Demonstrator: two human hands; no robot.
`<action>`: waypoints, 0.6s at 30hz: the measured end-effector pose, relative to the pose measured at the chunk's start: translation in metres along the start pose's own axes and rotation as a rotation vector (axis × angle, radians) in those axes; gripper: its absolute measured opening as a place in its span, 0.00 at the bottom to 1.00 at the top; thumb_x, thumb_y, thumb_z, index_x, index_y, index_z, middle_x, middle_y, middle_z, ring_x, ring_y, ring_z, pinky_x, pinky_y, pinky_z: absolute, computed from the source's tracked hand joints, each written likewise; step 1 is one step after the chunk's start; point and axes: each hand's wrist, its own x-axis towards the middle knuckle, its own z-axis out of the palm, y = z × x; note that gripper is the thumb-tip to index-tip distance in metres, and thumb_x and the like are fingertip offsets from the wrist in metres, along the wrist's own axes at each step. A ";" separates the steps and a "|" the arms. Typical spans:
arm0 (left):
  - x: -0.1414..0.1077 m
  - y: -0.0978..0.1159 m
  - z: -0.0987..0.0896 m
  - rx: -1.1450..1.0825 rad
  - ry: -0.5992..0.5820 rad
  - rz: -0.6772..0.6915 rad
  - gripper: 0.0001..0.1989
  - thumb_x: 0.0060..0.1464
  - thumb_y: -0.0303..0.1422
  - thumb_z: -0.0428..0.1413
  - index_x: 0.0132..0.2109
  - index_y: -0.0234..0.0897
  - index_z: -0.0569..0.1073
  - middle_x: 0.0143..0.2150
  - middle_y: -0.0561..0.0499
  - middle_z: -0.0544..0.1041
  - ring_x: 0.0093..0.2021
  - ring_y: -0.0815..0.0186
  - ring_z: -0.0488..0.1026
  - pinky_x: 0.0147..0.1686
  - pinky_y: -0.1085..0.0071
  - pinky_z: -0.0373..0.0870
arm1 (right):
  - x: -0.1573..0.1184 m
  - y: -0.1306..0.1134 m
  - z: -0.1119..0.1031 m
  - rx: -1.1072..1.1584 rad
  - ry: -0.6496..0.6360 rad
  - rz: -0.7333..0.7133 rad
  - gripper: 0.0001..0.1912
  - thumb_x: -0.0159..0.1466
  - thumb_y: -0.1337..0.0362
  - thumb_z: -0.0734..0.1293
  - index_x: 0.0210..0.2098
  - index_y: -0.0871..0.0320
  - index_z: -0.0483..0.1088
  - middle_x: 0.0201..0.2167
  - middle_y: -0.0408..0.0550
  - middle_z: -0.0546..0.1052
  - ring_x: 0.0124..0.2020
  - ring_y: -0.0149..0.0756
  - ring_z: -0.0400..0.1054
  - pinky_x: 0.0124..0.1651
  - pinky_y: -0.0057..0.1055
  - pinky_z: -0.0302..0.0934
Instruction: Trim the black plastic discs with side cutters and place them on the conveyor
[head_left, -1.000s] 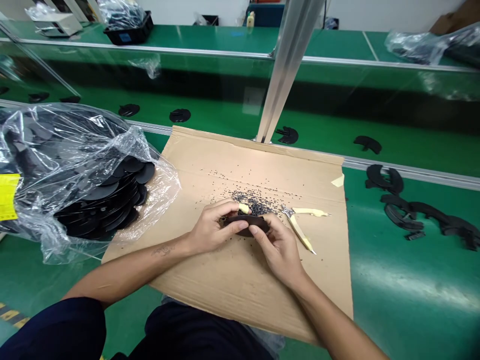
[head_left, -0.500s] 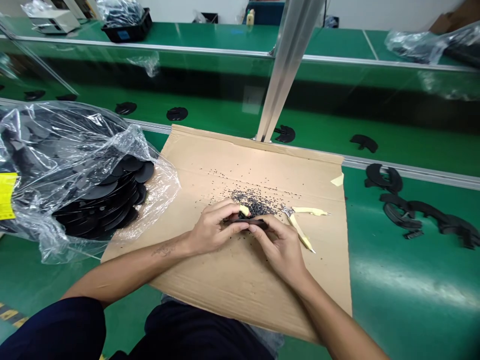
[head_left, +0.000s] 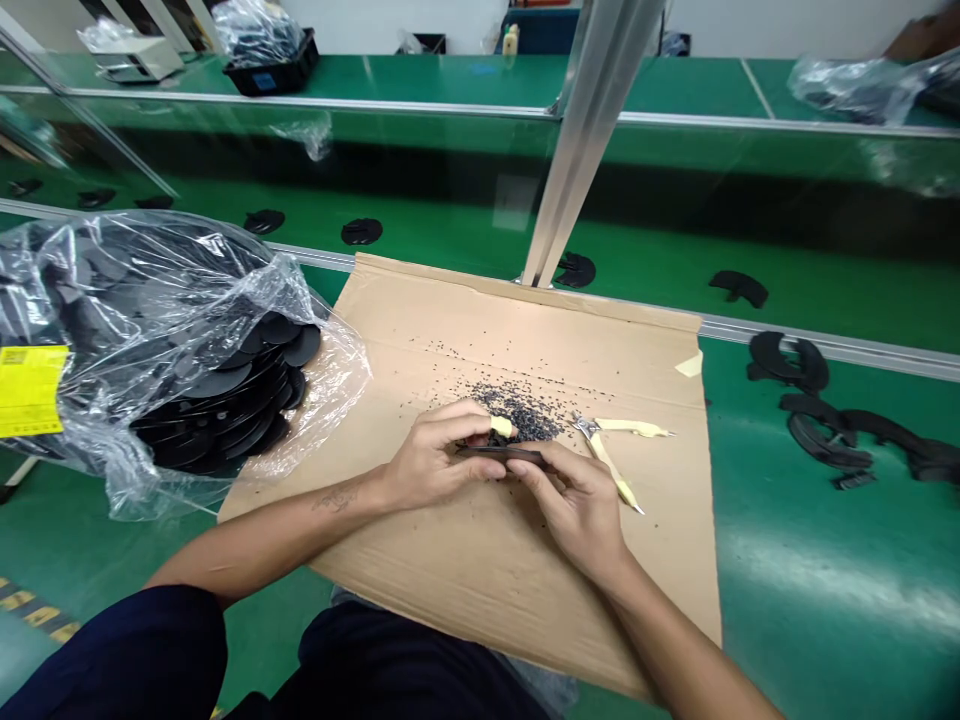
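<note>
Between my two hands is a thin black part, seen nearly edge-on above the cardboard sheet. My left hand pinches its left end, and a pale yellow covering wraps one fingertip. My right hand grips the right end with thumb and fingers. Just beyond the hands lies a scattered pile of tiny black bits. Cutting pliers with pale yellow handles rest open on the cardboard, to the right of the pile.
A clear plastic bag full of black discs lies at the left. Curved black parts sit on the green table at the right. A metal post rises behind the cardboard. More black parts lie beyond the rail.
The whole view has shifted slightly, so things appear a little further right and lower. Both hands still hold the black part, which shows slightly more of its length.
</note>
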 end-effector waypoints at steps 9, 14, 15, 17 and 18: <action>0.000 0.003 -0.001 0.005 0.038 0.067 0.14 0.61 0.37 0.60 0.51 0.36 0.77 0.39 0.46 0.78 0.38 0.66 0.75 0.35 0.69 0.76 | -0.001 0.001 0.000 -0.029 -0.003 -0.070 0.08 0.67 0.60 0.67 0.40 0.53 0.78 0.34 0.48 0.82 0.33 0.38 0.76 0.37 0.34 0.72; 0.001 0.005 -0.003 0.012 0.045 0.092 0.13 0.60 0.36 0.62 0.49 0.35 0.78 0.38 0.45 0.79 0.37 0.67 0.76 0.33 0.70 0.76 | -0.001 0.001 0.000 -0.010 -0.022 -0.111 0.07 0.67 0.63 0.67 0.41 0.53 0.78 0.36 0.48 0.82 0.36 0.38 0.77 0.38 0.34 0.72; 0.001 0.005 -0.003 0.010 0.041 0.095 0.13 0.60 0.36 0.61 0.49 0.35 0.78 0.39 0.45 0.79 0.37 0.66 0.76 0.34 0.70 0.77 | -0.001 0.001 -0.001 -0.011 -0.021 -0.114 0.07 0.67 0.63 0.67 0.41 0.53 0.77 0.36 0.49 0.82 0.37 0.38 0.77 0.40 0.35 0.72; 0.001 0.006 -0.003 0.002 0.048 0.098 0.12 0.60 0.36 0.61 0.49 0.36 0.78 0.38 0.46 0.79 0.37 0.66 0.76 0.34 0.70 0.77 | 0.000 0.001 -0.001 -0.015 -0.029 -0.105 0.07 0.67 0.62 0.67 0.41 0.53 0.77 0.37 0.49 0.82 0.37 0.39 0.77 0.41 0.37 0.73; 0.000 0.006 -0.002 -0.001 0.058 0.100 0.12 0.59 0.36 0.62 0.48 0.36 0.78 0.37 0.46 0.79 0.36 0.67 0.76 0.33 0.70 0.76 | 0.000 0.001 -0.001 -0.014 -0.039 -0.100 0.07 0.67 0.62 0.67 0.40 0.53 0.77 0.37 0.50 0.82 0.37 0.39 0.77 0.41 0.37 0.73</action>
